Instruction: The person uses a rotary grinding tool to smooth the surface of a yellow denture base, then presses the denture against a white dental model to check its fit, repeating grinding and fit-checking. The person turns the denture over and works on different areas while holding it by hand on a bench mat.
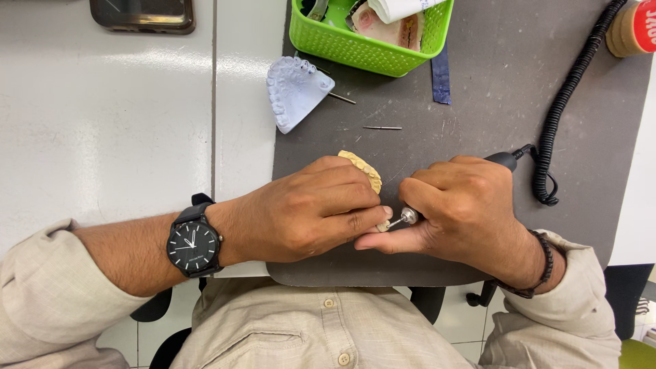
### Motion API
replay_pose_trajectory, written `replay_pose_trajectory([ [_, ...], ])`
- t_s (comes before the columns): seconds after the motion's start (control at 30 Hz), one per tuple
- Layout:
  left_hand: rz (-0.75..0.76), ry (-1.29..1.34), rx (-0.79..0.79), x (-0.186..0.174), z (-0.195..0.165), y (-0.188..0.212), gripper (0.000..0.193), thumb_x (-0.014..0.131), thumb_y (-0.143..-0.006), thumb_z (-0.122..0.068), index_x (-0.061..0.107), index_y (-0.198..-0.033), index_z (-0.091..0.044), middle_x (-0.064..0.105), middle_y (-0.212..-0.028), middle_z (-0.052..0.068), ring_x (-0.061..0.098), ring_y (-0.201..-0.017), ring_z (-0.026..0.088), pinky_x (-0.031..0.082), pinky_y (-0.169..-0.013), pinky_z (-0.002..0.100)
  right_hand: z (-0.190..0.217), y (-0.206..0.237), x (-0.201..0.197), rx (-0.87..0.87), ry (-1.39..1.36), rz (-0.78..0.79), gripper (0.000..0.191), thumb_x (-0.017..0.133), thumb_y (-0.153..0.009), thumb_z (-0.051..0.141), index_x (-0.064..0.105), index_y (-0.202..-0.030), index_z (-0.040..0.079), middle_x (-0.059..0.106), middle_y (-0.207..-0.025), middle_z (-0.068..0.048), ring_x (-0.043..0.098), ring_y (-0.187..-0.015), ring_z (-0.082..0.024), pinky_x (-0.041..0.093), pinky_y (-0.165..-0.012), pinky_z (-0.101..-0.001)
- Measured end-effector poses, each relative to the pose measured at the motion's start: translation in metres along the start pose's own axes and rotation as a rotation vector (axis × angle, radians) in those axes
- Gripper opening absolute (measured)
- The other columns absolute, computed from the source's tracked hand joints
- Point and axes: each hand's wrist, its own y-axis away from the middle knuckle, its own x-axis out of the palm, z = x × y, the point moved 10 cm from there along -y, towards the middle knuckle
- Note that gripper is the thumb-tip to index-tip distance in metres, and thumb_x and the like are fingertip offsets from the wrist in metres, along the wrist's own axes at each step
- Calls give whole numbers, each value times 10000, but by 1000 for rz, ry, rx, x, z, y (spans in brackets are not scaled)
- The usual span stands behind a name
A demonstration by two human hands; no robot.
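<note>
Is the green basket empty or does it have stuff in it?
Not empty. The green basket holds a pinkish dental cast and a white roll.

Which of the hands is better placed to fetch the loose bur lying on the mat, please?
Neither is free, but the left hand seems better: it only steadies the yellow dental cast, nearest the bur.

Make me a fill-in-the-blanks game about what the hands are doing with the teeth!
1. The left hand holds a ____ tooth model.
2. The right hand holds a rotary tool joined to a coiled ____ cord.
3. The pale blue tooth model lies beside a ____ basket.
4. A wristwatch is on the ____ wrist.

Missing words: yellow; black; green; left
</note>
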Motion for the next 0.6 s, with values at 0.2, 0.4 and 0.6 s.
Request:
replay_pose_trajectory([
  [0.2, -15, 3, 2, 0, 2, 1, 242, 689, -1027, -82, 675, -1243, 27, 654, -1106, 97, 652, -1089, 251, 515, -1014, 429, -4, 1, 7, 34, 0, 43, 680, 845, -702, 682, 523, -542, 105, 487, -457, 0, 500, -408, -175, 399, -418, -341],
  [0.4, -8, 2, -8, 2, 2, 1, 240, 700, -1022, -82, 681, -1237, 22, 656, -1091, 88, 654, -1079, 237, 517, -1018, 430, -5, 2, 10, 40, -2, 55, 703, 841, -685, 700, 510, -496, 109, 483, -429, -4, 491, -377, -173, 389, -393, -345],
  [0.6, 0, 8, -6, 1, 2, 1, 249, 699, -1019, -83, 682, -1245, 18, 656, -1088, 83, 655, -1082, 240, 514, -1023, 429, -4, 0, 9, 38, -19, 49, 677, 834, -697, 691, 534, -524, 109, 505, -447, 2, 515, -397, -168, 403, -408, -336],
])
